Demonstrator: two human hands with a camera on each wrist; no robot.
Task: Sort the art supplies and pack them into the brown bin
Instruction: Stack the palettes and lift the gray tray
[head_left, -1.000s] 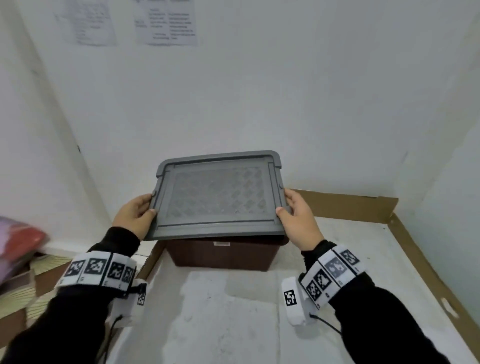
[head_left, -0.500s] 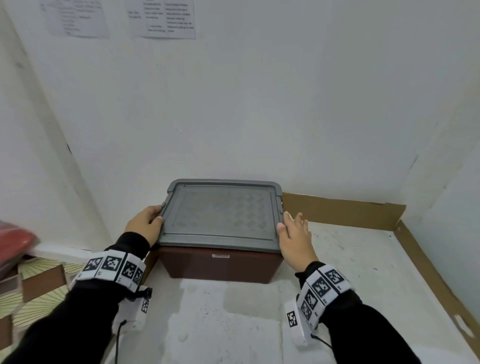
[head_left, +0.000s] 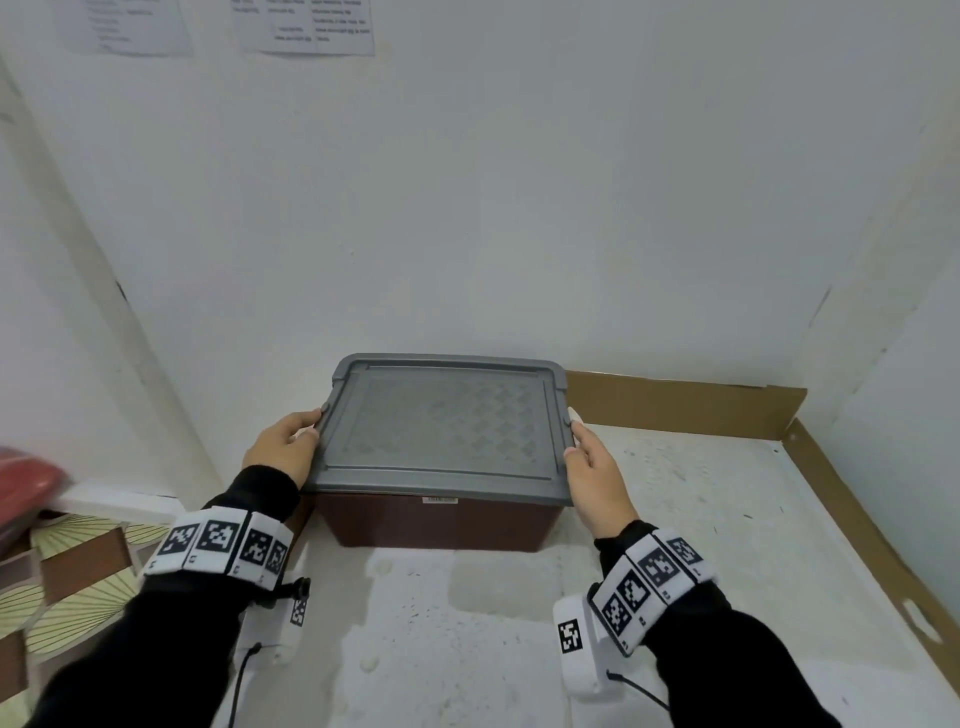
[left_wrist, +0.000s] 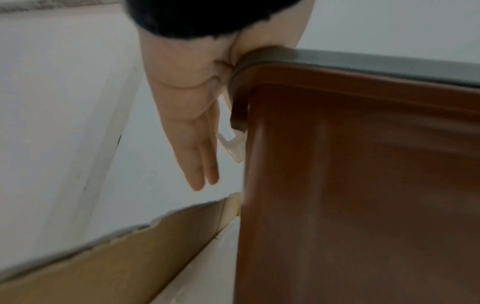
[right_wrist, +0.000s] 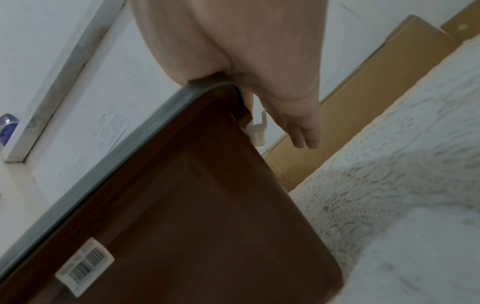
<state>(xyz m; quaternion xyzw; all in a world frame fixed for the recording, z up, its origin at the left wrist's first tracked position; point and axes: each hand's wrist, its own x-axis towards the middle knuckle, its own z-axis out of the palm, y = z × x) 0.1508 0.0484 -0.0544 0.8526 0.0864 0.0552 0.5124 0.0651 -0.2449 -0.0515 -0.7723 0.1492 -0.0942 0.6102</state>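
The grey lid (head_left: 447, 428) has come down flat onto the brown bin (head_left: 436, 522); left hand (head_left: 280, 449) and right hand (head_left: 597, 473) flank it, fingers (left_wrist: 200, 164) straight.

I've got the brown bin (head_left: 439, 525) sitting upright on the white lace-patterned surface, close to the back wall, its near long side facing me. It's a glossy reddish-brown plastic tub with rounded corners, a small white barcode sticker (right_wrist: 84, 265) just under the rim on that front face. The grey lid (head_left: 447, 428) is on top, lying flat and covering the whole opening, its skirt lapping over the bin's rim. Its top has a raised border and a diamond-textured centre panel. A pale translucent latch (left_wrist: 232, 147) hangs at each short end (right_wrist: 257, 131), not clipped up.
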